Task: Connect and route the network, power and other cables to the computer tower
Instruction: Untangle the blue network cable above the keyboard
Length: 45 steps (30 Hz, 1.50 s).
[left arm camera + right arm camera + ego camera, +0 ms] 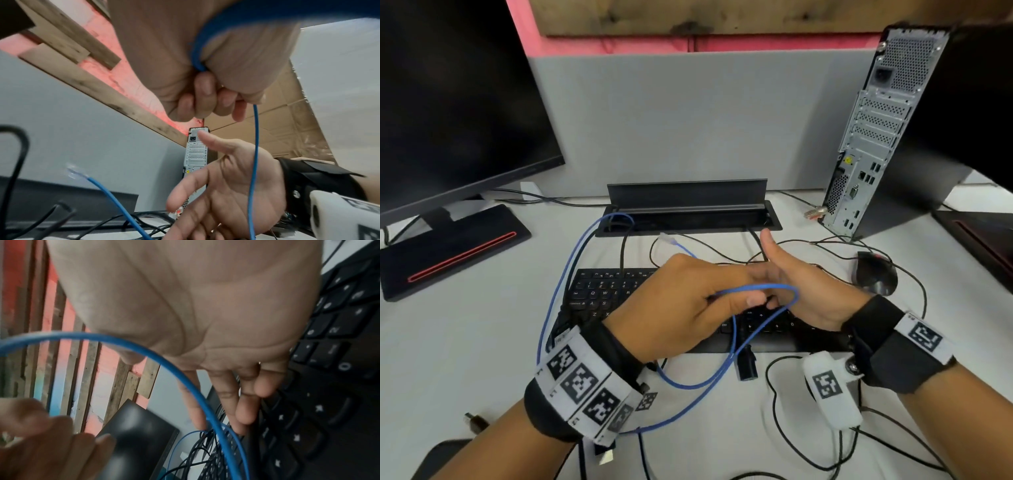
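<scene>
A blue network cable point(756, 287) loops over the keyboard, and my left hand point(709, 298) grips it in a closed fist point(197, 91). The cable's clear plug point(666, 236) lies free on the desk beyond my hands, also visible as the clear plug point(75, 172) in the left wrist view. My right hand point(787, 287) is open beside the loop, palm toward the left hand and thumb up, holding nothing. The cable point(185, 382) curves across in front of that palm point(205, 305). The computer tower point(876, 137) stands at the back right, its rear ports facing me.
A black keyboard point(599, 294) lies under my hands, with a mouse point(873, 274) to its right. A black power plug point(748, 366) and thin black cables lie on the near desk. An open cable tray point(688, 212) sits behind, a monitor point(455, 102) at the left. Another plug point(815, 212) lies by the tower.
</scene>
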Available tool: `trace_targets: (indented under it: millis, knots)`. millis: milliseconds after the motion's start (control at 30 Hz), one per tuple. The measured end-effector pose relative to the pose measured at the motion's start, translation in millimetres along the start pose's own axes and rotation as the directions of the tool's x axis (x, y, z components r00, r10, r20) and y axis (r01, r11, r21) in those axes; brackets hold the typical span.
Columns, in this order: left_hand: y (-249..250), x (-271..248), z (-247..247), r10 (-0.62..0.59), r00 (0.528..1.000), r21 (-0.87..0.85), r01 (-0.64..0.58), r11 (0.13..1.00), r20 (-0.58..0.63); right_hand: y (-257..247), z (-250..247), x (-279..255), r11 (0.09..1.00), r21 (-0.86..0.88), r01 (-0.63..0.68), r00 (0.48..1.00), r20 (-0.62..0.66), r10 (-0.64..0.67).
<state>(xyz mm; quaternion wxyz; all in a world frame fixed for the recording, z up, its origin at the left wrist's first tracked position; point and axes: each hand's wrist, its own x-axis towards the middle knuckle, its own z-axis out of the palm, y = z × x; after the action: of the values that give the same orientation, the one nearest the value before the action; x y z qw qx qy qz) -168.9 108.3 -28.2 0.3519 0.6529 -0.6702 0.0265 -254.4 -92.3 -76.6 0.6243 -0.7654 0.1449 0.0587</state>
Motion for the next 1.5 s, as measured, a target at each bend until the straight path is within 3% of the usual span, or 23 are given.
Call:
trace_targets:
  millis: [133,267,333,400,467,567,667,767,833,900,967,1067,1167,1267,1367,1433,1500]
  knots:
    - [3,-2,2,0.121,0.993,0.035,-0.121,0.992,-0.001,0,0,-3,0.994,-0.108,0.022,1.0,0.024,-0.019]
    - [0,-5,5,0.113,0.994,0.057,-0.112,0.992,-0.012,7,1,-1,0.957,-0.267,0.109,0.991,0.107,-0.083]
    - [2,-5,5,0.119,0.993,0.06,-0.117,0.991,-0.02,7,2,-1,0.951,-0.284,0.126,0.992,0.063,-0.113]
    - [4,-6,4,0.086,0.996,-0.021,-0.087,0.996,-0.038,1,0,-2,0.963,-0.211,0.167,0.978,-0.089,-0.189]
    - [2,-6,3,-0.025,1.0,-0.133,0.023,0.991,-0.013,-6,-7,-4,0.962,-0.093,0.258,0.906,-0.322,-0.274]
    - [1,-7,1,-0.136,0.977,-0.259,0.176,0.95,0.167,-18,-18,-7,0.902,-0.064,0.427,0.741,-0.547,-0.39]
    - [2,-6,6,-0.166,0.958,-0.277,0.23,0.933,0.234,-31,-24,-15,0.833,-0.061,0.55,0.634,-0.619,-0.464]
    - [-7,-6,10,-0.319,0.945,-0.208,0.328,0.922,0.076,-42,-22,-22,0.778,-0.043,0.627,0.605,-0.604,-0.52]
    - [-15,-7,10,-0.393,0.919,-0.134,0.393,0.91,0.025,-46,-18,-25,0.743,0.033,0.668,0.624,-0.568,-0.536]
    - [-23,-9,10,-0.435,0.891,-0.129,0.45,0.884,0.128,-49,-13,-28,0.709,0.178,0.682,0.684,-0.499,-0.533]
    - [-27,-10,13,-0.474,0.864,-0.255,0.504,0.825,0.172,-51,-10,-31,0.683,0.298,0.667,0.734,-0.415,-0.537]
    - [-29,-7,17,-0.506,0.862,-0.484,0.448,0.751,0.013,-52,-5,-35,0.71,0.232,0.665,0.746,-0.256,-0.615]
    - [-25,-4,12,-0.45,0.865,-0.383,0.347,0.856,-0.223,-48,1,-35,0.754,0.141,0.641,0.767,-0.13,-0.628]
    - [-20,-3,4,-0.32,0.899,-0.129,0.294,0.947,-0.299,-47,8,-32,0.777,0.216,0.591,0.806,-0.121,-0.58]
    - [-21,-3,4,-0.27,0.91,-0.018,0.278,0.96,-0.313,-49,15,-26,0.79,0.432,0.435,0.899,-0.165,-0.405]
    - [-24,-5,1,-0.272,0.893,0.067,0.315,0.947,-0.36,-51,13,-22,0.85,0.483,0.21,0.967,-0.228,-0.11]
    - [-28,-8,-5,-0.295,0.873,0.161,0.379,0.911,-0.389,-50,8,-22,0.92,0.391,0.038,0.958,-0.276,0.077]
